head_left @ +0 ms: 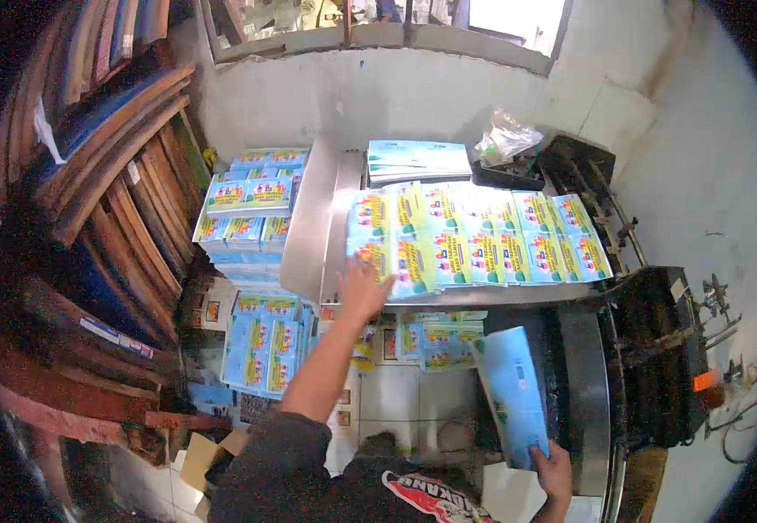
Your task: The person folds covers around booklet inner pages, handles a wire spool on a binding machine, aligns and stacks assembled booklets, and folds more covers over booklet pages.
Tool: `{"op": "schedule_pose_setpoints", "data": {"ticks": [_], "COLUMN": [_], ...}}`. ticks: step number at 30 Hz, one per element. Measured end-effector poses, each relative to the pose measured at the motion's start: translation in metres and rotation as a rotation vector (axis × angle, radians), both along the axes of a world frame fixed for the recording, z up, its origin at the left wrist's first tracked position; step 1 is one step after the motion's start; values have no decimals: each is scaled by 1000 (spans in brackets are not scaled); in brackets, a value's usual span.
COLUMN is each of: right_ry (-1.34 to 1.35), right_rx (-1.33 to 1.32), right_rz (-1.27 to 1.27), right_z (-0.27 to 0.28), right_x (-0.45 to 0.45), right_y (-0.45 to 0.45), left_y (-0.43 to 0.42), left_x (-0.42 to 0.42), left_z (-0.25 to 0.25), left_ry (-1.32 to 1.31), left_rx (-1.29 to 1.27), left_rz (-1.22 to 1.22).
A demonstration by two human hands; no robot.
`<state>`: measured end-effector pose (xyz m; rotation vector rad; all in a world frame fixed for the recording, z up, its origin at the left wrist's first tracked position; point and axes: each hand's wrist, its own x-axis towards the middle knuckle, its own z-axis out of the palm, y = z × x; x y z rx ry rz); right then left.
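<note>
From where I stand, the person in a dark shirt (282,471) is leaning over a metal bench (518,298) with both hands busy. The left hand (363,283) is palm down, fingers apart, over the near left end of a spread of printed sheets (474,248); it isn't gripping anything that I can see. Those sheets overlap like fanned cards along the bench, blue and yellow, with the same design showing in 2 rows.

The right hand (553,471) is down in front of the bench, fingers closed on the bottom end of a blue folded sheet (518,397), which stands up from it at a tilt, well apart from the spread.

Behind the spread sits a paler stack (419,159), and to its right a clear plastic bag (509,138) lies on a dark tray (509,178). Left of the upright metal panel (311,222) rises a tall pile (252,196) of similar prints, with a lower pile (265,344) nearer the person. Another batch (446,343) lies below the bench edge. Wooden frames (147,209) crowd the left side, dark machinery (657,340) the right, and a window (378,33) opens above.
</note>
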<state>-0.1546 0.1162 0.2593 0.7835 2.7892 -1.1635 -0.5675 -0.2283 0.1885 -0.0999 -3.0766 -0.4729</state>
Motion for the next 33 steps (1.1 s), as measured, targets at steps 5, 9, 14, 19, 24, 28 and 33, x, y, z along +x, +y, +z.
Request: {"op": "schedule_pose_setpoints", "data": {"ticks": [5,9,14,19,24,28,33], "right_ry": [-131,97,133,78,308,362,438], "right_rx": [16,-165,-173,123,-213,-151,-280], "right_rz": [-89,-150,-317,-243,7,47,-12], "right_z": [18,7,48,33,26,37,67], "right_x": [-17,-32,-120,-224,-309,-330,-378], "right_y": [12,49,78,115,125,95,4], "left_y": [41,25,-33,2,-8,-37,-32], "left_x": [18,-22,-69,-79,-102,-93,-75], "left_z": [17,9,-15,26,-7,34,143], "left_ry": [43,120,-288,-200,-364,-74,115], "left_rx": [68,317,522,277,377,843,527], "left_rz": [-82,107,225,339,333,346,193]}}
